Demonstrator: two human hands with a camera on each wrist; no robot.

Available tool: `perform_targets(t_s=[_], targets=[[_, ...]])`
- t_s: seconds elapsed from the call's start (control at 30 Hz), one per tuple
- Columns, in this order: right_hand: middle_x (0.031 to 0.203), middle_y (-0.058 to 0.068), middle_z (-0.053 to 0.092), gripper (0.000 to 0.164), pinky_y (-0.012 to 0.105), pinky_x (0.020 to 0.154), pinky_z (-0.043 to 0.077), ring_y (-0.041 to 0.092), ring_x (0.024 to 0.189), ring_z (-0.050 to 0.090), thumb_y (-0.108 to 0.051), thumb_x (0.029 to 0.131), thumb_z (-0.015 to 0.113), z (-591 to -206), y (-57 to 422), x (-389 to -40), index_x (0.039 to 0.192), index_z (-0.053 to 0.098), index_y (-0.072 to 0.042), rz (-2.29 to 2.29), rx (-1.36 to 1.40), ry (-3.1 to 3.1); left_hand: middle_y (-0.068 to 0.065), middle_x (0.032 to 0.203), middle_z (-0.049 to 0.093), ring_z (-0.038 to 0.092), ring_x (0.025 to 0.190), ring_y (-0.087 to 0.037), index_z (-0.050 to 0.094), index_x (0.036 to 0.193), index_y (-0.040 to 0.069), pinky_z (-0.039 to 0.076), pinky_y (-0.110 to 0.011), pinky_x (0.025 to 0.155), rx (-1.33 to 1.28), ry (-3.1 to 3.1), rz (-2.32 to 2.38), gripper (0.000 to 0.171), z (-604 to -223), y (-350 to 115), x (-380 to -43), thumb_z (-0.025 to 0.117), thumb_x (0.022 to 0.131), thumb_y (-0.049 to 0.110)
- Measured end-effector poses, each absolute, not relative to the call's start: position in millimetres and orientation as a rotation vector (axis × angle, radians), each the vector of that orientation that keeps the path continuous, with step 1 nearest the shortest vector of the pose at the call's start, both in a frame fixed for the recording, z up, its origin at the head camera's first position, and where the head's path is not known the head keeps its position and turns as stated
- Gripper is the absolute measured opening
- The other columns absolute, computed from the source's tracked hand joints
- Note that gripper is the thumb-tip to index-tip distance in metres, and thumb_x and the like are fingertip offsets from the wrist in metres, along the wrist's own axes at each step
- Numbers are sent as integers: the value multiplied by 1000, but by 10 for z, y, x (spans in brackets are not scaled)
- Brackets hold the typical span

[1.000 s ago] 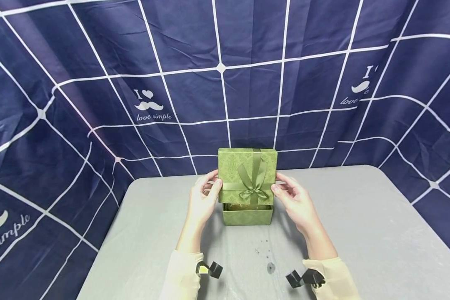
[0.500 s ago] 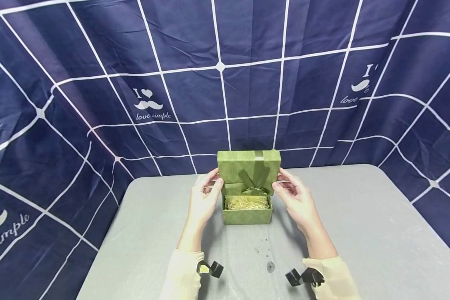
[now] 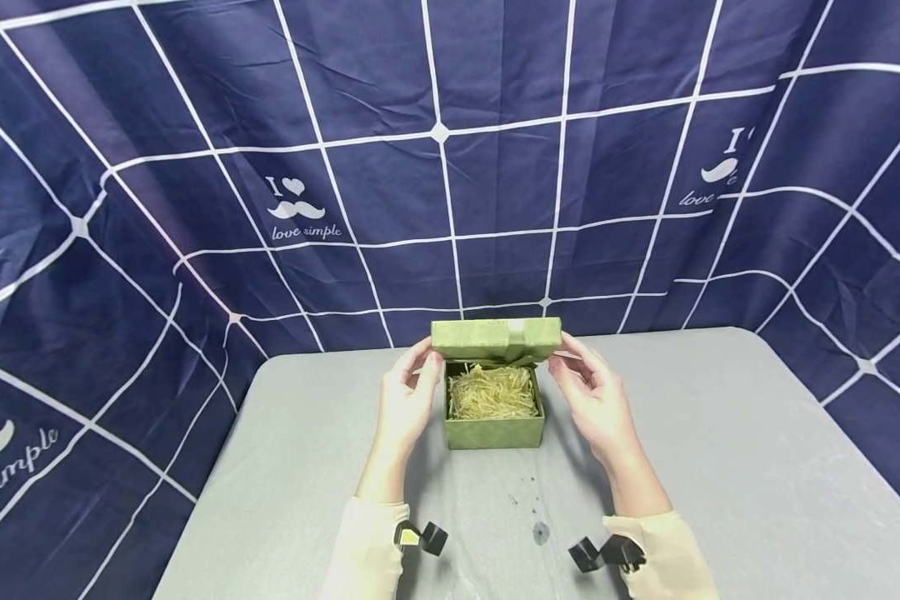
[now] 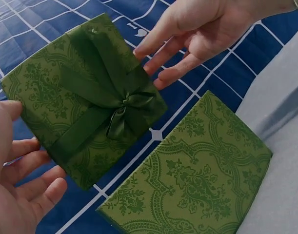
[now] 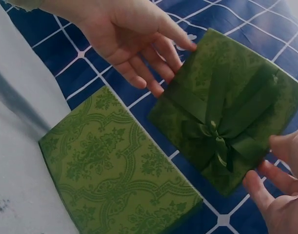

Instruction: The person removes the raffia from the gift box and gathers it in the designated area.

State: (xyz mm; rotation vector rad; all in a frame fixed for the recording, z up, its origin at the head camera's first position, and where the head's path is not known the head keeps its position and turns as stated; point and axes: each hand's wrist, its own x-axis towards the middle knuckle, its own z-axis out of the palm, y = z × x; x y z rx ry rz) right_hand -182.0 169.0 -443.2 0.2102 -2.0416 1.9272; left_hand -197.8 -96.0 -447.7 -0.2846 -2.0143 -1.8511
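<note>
Head view: grey table (image 3: 307,450) stood before blue gridded cloth (image 3: 390,196); left hand (image 3: 411,390) and right hand (image 3: 591,396), fingers part-curled, gripped lid (image 3: 471,337) at opposite sides.

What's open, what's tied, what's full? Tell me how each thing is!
Square green patterned lid: off the box, held up.
Dark green ribbon bow: tied, on the lid.
Green patterned box: open, upright.
Yellowish straw-like filling: loose, inside the box.
Left grip: holding the lid's left side.
Right grip: holding its right side.
Grey table: spotted with dark marks.
Navy cloth with white lines: hanging, wrinkled.
</note>
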Motion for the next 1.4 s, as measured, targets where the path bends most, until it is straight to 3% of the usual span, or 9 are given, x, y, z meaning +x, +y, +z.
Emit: perform_targets(t_s=[0.1, 0.2, 0.27, 0.4, 0.53, 0.73, 0.87, 1.07, 1.4], targets=[[133, 14, 71, 45, 18, 105, 52, 3, 112, 72, -12, 116, 55, -4411, 1693, -1808, 156, 52, 7, 1943, 180, -2080, -26, 119, 76, 74, 93, -49, 69, 141, -5, 59, -24, 82, -259, -2011, -1883, 34, -4475, -955, -1983, 62, 112, 14], [133, 27, 71, 48, 19, 103, 54, 6, 105, 75, -24, 118, 51, -4384, 1690, -1796, 156, 53, 5, 1984, 130, -2094, -26, 120, 76, 71, 90, -49, 70, 141, -3, 56, -24, 82, -253, -2011, -1888, 35, -4468, -951, -1987, 59, 114, 16], [135, 25, 70, 49, 20, 102, 55, 9, 104, 76, -28, 118, 50, -4369, 1689, -1787, 157, 54, 3, 2016, 116, -2087, -22, 127, 76, 70, 86, -45, 70, 142, -1, 55, -25, 82, -262, -2013, -1880, 35, -4467, -946, -1991, 56, 115, 17], [147, 12, 64, 48, 20, 103, 53, 9, 116, 70, -28, 117, 52, -4366, 1692, -1782, 156, 56, -1, 2063, 126, -2066, -15, 145, 70, 73, 117, -36, 65, 148, -1, 54, -24, 100, -313, -1982, -1941, 38, -4468, -931, -1999, 56, 116, 18], [154, 12, 59, 47, 18, 107, 48, 6, 127, 63, -21, 115, 60, -4382, 1687, -1779, 159, 56, -5, 2093, 171, -2063, -19, 152, 64, 61, 142, -31, 56, 155, -5, 46, -24, 117, -345, -1921, -2054, 46, -4498, -906, -2022, 62, 112, 11], [142, 13, 66, 49, 17, 106, 48, 6, 121, 67, -15, 111, 66, -4391, 1668, -1778, 158, 56, -6, 2112, 159, -2049, -20, 148, 67, 65, 136, -35, 59, 151, -5, 52, -23, 108, -262, -1883, -2100, 45, -4508, -902, -2023, 66, 109, 8], [149, 11, 62, 50, 17, 104, 49, 6, 117, 67, -12, 110, 66, -4394, 1663, -1790, 158, 55, -2, 2128, 183, -2027, -20, 143, 70, 66, 134, -33, 63, 148, -4, 52, -21, 105, -184, -1868, -2127, 43, -4495, -903, -2020, 67, 108, 8], [154, 19, 58, 50, 19, 108, 50, 11, 128, 64, -7, 110, 64, -4393, 1666, -1801, 158, 53, 3, 2147, 240, -1988, -23, 139, 71, 68, 129, -28, 63, 149, -3, 52, -21, 104, -127, -1857, -2185, 44, -4463, -905, -2011, 69, 106, 5], [143, 1, 66, 50, 19, 110, 49, 11, 132, 62, -6, 110, 64, -4410, 1721, -1810, 157, 52, 6, 2236, 228, -1916, -22, 135, 70, 69, 111, -13, 64, 151, 2, 57, -25, 92, -196, -1931, -2272, 46, -4488, -959, -2009, 68, 105, 7]])
